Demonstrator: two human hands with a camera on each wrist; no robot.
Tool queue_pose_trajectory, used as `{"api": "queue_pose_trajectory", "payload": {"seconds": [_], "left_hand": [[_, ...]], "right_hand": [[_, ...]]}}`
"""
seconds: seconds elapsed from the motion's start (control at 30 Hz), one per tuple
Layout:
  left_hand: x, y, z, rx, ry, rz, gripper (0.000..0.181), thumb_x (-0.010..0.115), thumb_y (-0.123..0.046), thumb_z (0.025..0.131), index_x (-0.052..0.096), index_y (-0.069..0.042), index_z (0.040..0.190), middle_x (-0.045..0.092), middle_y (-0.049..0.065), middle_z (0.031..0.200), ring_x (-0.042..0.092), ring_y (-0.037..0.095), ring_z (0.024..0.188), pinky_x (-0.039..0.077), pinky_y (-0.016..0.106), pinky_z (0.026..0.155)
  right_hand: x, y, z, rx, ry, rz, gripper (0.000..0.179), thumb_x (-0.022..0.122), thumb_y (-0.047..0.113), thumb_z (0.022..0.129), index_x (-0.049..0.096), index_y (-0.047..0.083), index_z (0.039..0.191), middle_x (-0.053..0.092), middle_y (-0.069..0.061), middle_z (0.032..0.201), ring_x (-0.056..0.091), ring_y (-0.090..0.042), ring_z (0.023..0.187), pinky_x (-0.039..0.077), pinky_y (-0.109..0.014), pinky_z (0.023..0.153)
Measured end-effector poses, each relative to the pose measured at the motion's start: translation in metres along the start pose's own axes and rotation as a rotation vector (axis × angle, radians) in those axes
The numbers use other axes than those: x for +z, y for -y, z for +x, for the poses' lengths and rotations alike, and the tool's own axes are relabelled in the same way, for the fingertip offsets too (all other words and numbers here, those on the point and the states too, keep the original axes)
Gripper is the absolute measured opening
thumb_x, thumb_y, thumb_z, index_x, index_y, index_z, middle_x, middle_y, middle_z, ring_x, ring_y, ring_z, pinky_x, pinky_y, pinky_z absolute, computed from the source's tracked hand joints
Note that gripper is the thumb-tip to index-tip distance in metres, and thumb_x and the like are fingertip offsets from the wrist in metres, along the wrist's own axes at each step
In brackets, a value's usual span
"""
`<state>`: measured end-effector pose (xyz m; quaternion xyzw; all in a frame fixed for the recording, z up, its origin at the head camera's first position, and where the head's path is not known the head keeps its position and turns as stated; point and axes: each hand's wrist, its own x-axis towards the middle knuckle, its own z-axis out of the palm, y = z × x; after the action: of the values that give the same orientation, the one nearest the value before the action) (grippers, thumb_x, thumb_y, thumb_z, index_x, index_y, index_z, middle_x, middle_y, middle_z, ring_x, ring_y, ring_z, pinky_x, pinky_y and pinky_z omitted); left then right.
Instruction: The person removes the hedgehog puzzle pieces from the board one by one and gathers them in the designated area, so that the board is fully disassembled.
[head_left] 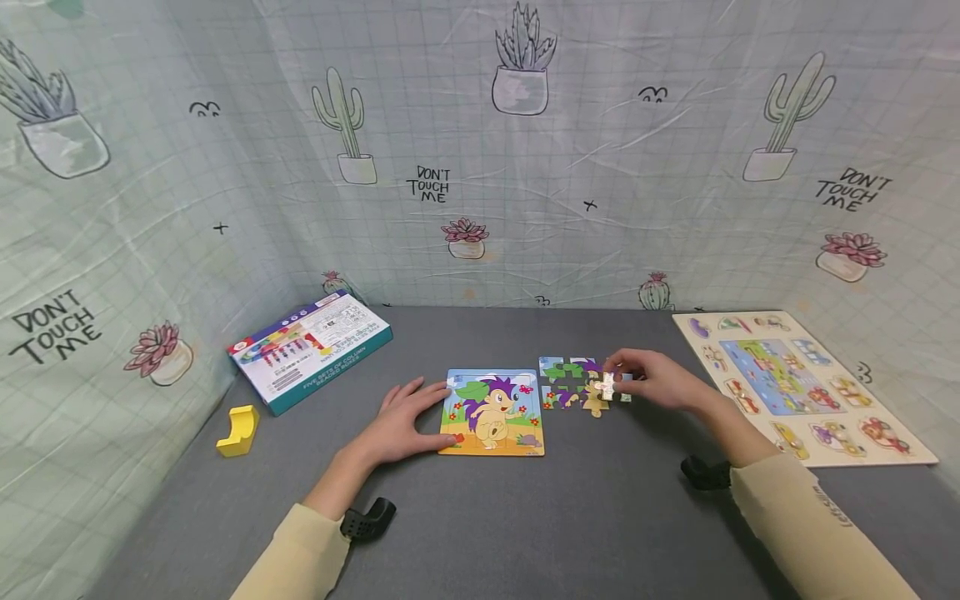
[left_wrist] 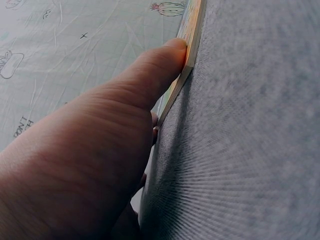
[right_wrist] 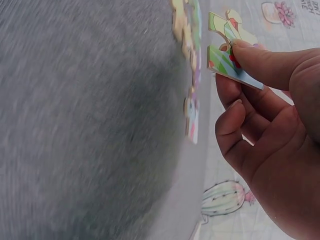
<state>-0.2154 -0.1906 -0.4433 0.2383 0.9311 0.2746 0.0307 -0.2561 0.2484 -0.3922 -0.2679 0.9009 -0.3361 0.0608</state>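
Observation:
My left hand point(head_left: 405, 421) rests along the left side of a square hedgehog puzzle board point(head_left: 495, 412) that lies flat on the table. In the left wrist view, the thumb point(left_wrist: 170, 55) presses the board's edge near a corner. My right hand point(head_left: 663, 382) pinches a puzzle piece point(right_wrist: 250, 80) between thumb and fingertips, over the right side of a group of loose pieces point(head_left: 567, 372). Seen from the right wrist, the held piece is tilted, showing green, red and pale blue. These loose pieces lie just right of the board, picture side up, some with purple and green parts.
A boxed bead set point(head_left: 322, 350) lies at the back left, a yellow curved block point(head_left: 238, 431) in front of it. On the right lies a large wooden picture board point(head_left: 708, 325), partly behind my right forearm. A printed curtain point(head_left: 480, 283) borders the grey table point(head_left: 495, 525).

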Motion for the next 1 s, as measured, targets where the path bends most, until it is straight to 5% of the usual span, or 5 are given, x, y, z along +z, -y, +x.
{"api": "queue_pose_trajectory", "payload": {"seconds": [0.57, 1.0], "left_hand": [[0.001, 0.0, 0.0, 0.002, -0.004, 0.002, 0.084, 0.076, -0.059, 0.083, 0.052, -0.014, 0.15, 0.044, 0.003, 0.156, 0.02, 0.036, 0.15, 0.005, 0.062, 0.117], [0.001, 0.0, 0.0, 0.0, -0.002, 0.0, 0.085, 0.076, -0.059, 0.083, 0.051, -0.014, 0.15, 0.044, 0.003, 0.156, 0.019, 0.036, 0.15, 0.005, 0.062, 0.117]], "right_hand": [[-0.006, -0.017, -0.012, 0.027, 0.037, 0.005, 0.018, 0.07, 0.005, 0.095, 0.066, 0.002, 0.112, 0.065, 0.0, 0.094, 0.057, -0.015, 0.084, 0.047, -0.031, 0.072], [-0.003, -0.026, -0.015, 0.053, 0.044, -0.038, 0.026, 0.074, 0.014, 0.094, 0.067, 0.004, 0.116, 0.065, -0.003, 0.103, 0.054, -0.018, 0.087, 0.046, -0.034, 0.074]]}}
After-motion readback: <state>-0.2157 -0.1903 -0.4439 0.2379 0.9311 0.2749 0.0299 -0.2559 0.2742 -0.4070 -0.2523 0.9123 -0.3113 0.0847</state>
